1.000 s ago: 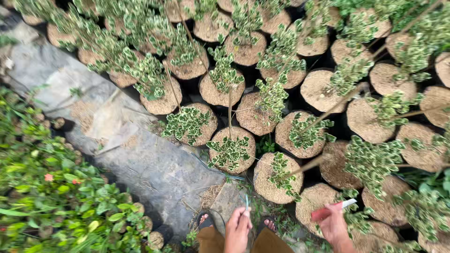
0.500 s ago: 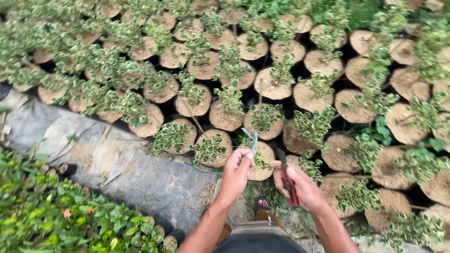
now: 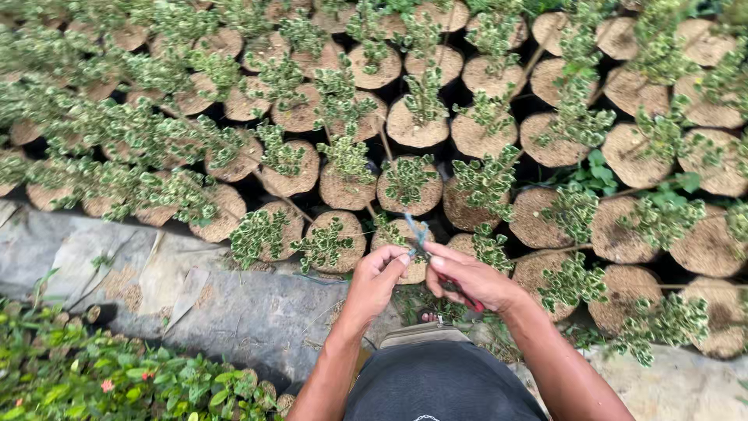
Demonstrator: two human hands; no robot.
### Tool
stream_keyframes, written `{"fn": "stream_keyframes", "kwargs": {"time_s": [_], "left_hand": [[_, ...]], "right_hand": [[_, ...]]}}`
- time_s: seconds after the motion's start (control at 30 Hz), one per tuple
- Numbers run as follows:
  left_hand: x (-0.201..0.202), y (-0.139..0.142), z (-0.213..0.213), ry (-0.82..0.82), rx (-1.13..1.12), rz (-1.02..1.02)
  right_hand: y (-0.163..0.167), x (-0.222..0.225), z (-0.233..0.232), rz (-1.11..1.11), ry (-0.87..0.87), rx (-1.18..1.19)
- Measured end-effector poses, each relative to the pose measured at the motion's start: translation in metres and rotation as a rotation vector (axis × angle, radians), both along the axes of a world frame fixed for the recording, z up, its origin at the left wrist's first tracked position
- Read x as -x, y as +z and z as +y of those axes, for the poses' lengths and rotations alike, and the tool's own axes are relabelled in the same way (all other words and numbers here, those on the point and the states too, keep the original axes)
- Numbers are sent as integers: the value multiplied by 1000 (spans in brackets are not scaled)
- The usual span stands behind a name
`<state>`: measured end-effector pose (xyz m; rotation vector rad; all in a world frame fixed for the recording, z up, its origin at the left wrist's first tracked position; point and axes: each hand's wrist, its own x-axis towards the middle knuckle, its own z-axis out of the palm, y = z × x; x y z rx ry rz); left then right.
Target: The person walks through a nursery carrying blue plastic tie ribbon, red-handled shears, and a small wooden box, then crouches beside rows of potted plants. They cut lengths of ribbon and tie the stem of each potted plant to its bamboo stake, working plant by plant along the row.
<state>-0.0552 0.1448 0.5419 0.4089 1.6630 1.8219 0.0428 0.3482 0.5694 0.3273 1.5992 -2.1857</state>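
The fingers of the left hand (image 3: 379,274) pinch the lower end of a thin bluish strip (image 3: 417,234) at lower centre; the right hand (image 3: 467,278) meets it from the right, fingertips closed on the same strip, with a red-handled tool (image 3: 466,298) tucked under its palm; whether the tool is gripped firmly I cannot tell; both hands touch just above a small potted plant (image 3: 401,248); at lower left lies a grey plastic sheet (image 3: 234,312) beside red-flowered greenery (image 3: 117,382); beyond, rows of round soil-filled pots (image 3: 413,129) with variegated shrubs fill the upper frame.
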Motion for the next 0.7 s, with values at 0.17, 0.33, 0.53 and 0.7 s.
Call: {"fn": "stream_keyframes", "kwargs": {"time_s": [0.17,0.33,0.53,0.7], "left_hand": [[-14,-6,18,62,-79,-114],[-34,-24,45,199,201,85],[-43,-33,64,255,301,207],[-53,-32,49,317,395,446]], "right_hand": [[-23,-15,-2,536,-168,-749],[-28,-28,1,571,-46,-1414],[-17,-32,7,471,-13,-1422],[-32,-38,1,482,-10,-1338]]}}
